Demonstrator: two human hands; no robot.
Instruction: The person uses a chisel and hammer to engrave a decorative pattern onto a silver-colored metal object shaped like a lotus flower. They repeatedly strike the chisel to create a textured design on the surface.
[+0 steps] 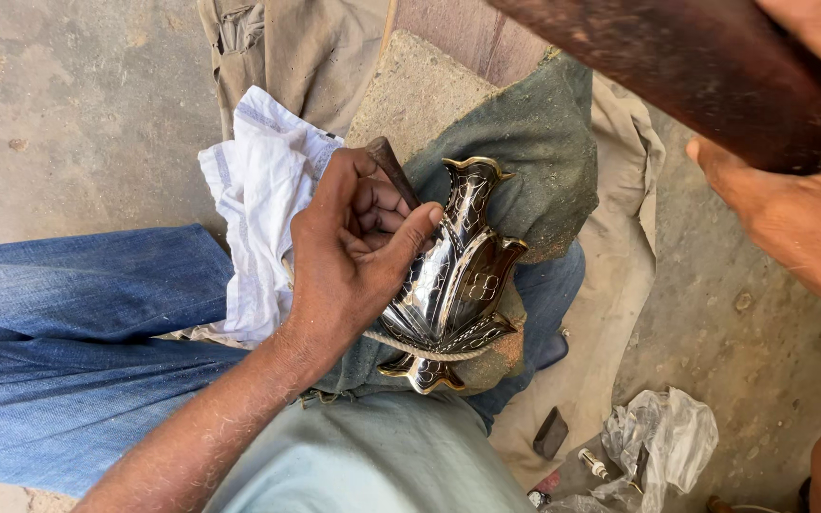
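Dark, glossy metal vase (458,275) with gold rims and fine pale engraved patterns, lying on its side across the lap on a green cloth (534,152), bound by a cord (420,350). Left hand (353,256) resting on it, grip closed around a pointed chisel (393,169). Right hand (791,214) raised at upper right, grip closed on a dark wooden handle (705,71). White cloth (263,190) beside, concrete floor (78,114) below

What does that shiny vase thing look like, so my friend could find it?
Start at the blue jeans, then follow the left hand gripping a dark pointed tool. Under its fingers lies the vase, tied down by a rope. It alone is shiny, black with brassy edges, among dull cloths.
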